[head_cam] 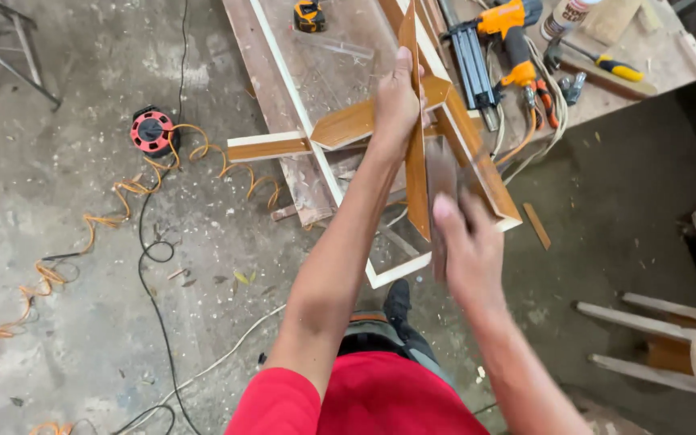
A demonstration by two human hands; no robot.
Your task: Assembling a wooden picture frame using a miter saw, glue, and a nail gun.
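While the wooden frame piece point(416, 161) stands almost on end in front of the person, its long axis runs from the top of the view down toward the body, a thin brown strip with a pale edge that crosses over a second, mitred strip point(348, 125) lying roughly sideways. The left hand point(396, 101) is closed around the upright strip near where the two pieces meet, fingers wrapped over the joint and thumb up along the edge, so this hand is the one on the piece and the further from the body. The right hand point(469, 250) sits lower and nearer the body, just beside the strip's lower end; it is blurred with motion and seems to grip a flat grey tool point(442, 181) that rises toward the joint, though what kind of tool it is cannot be told. Behind the held pieces a larger rectangular frame point(477, 161) with pale inner edging leans off the tabletop point(662, 56) down toward the concrete floor point(82, 242). On the tabletop lie an orange nail gun point(501, 32), a screwdriver with a yellow handle point(618, 68), a tape measure point(309, 14) and a glue bottle point(567, 16). On the floor to the left are a red cable reel point(152, 130) and a tangle of orange cord point(122, 193); a pale wooden stool point(686, 346) stands at the right edge.
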